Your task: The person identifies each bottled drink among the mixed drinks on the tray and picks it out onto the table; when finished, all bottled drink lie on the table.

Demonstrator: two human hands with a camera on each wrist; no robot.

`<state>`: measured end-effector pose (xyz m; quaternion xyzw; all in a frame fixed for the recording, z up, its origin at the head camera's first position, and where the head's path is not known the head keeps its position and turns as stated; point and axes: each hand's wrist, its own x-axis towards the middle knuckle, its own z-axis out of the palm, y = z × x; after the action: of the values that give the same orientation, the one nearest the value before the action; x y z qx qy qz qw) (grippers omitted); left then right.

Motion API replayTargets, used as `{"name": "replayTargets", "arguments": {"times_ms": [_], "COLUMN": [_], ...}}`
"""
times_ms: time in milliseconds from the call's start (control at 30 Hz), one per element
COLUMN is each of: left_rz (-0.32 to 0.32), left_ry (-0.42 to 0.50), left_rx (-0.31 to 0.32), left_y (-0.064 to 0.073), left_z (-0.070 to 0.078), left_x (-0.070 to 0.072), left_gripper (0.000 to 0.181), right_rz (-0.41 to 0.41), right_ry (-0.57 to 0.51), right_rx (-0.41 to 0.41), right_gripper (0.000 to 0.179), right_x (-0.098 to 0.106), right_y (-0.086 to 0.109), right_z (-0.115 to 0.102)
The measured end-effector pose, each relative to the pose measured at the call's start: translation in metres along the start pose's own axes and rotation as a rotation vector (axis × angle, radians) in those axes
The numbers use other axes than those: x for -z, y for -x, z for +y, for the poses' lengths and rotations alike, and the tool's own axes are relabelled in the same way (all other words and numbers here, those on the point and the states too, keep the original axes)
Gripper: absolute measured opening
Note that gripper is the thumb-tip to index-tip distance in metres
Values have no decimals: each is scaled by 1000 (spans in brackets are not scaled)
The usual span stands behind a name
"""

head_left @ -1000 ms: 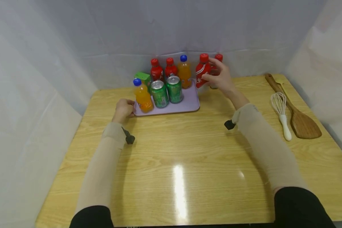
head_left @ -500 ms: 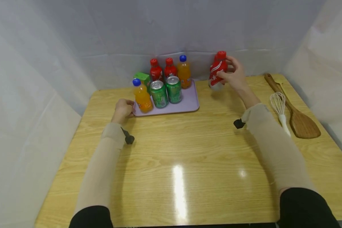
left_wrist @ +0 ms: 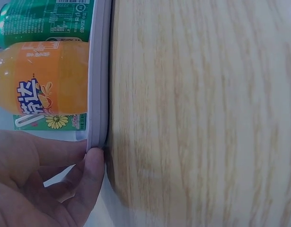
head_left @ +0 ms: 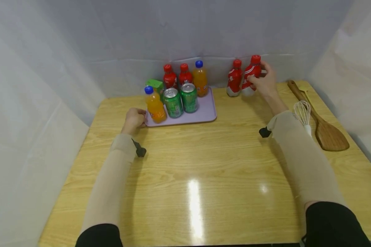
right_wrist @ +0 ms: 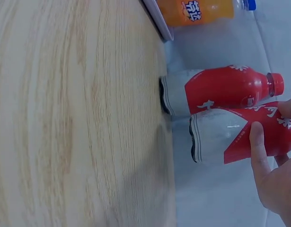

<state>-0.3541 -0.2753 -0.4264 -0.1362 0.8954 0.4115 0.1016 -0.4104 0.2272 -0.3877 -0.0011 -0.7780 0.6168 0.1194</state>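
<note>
My right hand point(head_left: 264, 82) grips a red and white bottle point(head_left: 252, 72) around its upper part, thumb on the near side. The bottle leans slightly, and in the right wrist view its base hangs a little off the tabletop. Close on its left, another red and white bottle point(right_wrist: 221, 87) stands on the table. My left hand point(head_left: 134, 118) pinches the left front corner of a lilac tray point(head_left: 205, 111). The tray bears two green cans point(head_left: 189, 97), orange soda bottles point(head_left: 156, 108) with blue caps, red-capped bottles point(head_left: 170, 77) and a green carton point(head_left: 154, 83).
At the right of the wooden table point(head_left: 185, 154) lie a white whisk point(head_left: 302, 111) and a wooden spatula point(head_left: 329, 133), with a thin yellow handle point(head_left: 306, 94) beside it. White cloth point(head_left: 185, 31) rises behind the table and at both sides.
My right hand has carried the red and white bottle rightward from the tray's right end, past the standing bottle to its right side. My left hand stays at the tray corner.
</note>
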Motion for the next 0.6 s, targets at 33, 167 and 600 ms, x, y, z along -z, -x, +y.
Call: {"name": "replayTargets", "arguments": {"times_ms": [33,167,600], "left_rz": [3,10,15], "left_ry": [-1,3,31], "left_rx": [-1,-10,1], "left_y": [-1,-3,3], "left_z": [-1,-2,-1], "left_x": [0,-1,-1], "left_gripper": [54,55,55], "right_rz": [9,42,98], "right_ry": [7,37,174], "right_rx": [-1,-11,-43], "right_gripper": [68,67,71], "right_x": [0,2,-1], "right_y": [-2,-9,-23], "right_z": [2,6,14]}}
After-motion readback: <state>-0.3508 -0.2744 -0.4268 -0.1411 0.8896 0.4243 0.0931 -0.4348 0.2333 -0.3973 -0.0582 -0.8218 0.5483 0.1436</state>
